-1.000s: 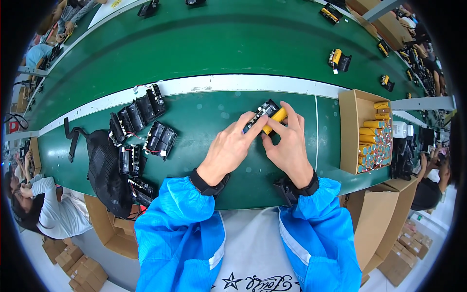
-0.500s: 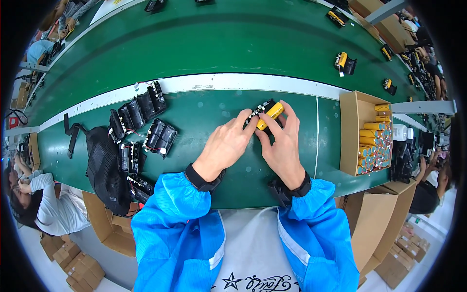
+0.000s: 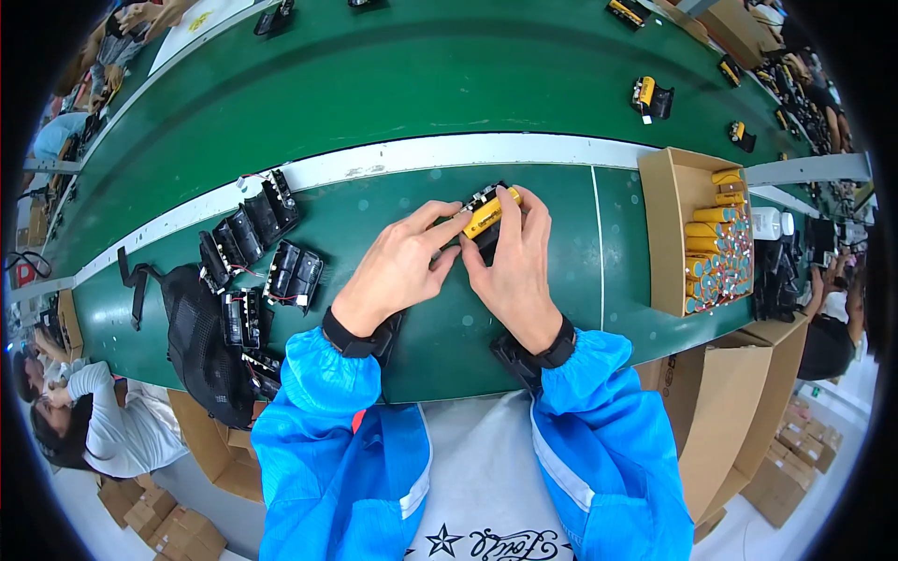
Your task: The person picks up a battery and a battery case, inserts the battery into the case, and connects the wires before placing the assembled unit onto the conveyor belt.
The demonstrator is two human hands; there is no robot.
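Both hands meet over a black plastic case [image 3: 485, 254] with a pale-studded board along its far side. A yellow cylindrical battery [image 3: 484, 219] lies lengthwise over the case, slanting up to the right. My left hand [image 3: 398, 266] presses its fingertips against the battery's left end, with the thumb bent in below. My right hand [image 3: 516, 271] grips the battery's right end and the case, with its fingers over the top and its thumb at the near side. The fingers partly cover the case, so I cannot tell how deep the battery sits.
Several black cases [image 3: 296, 275] with wires lie at the left, by a black mesh bag [image 3: 201, 341]. A cardboard box [image 3: 662, 245] of yellow batteries [image 3: 708, 245] stands at the right. Beyond the white strip [image 3: 421, 152], part-filled cases [image 3: 652, 98] lie on the green surface.
The battery has come down along the case, where before it stuck out tilted in my right fingers. My left fingertips have moved from the case's board side onto the battery's left end.
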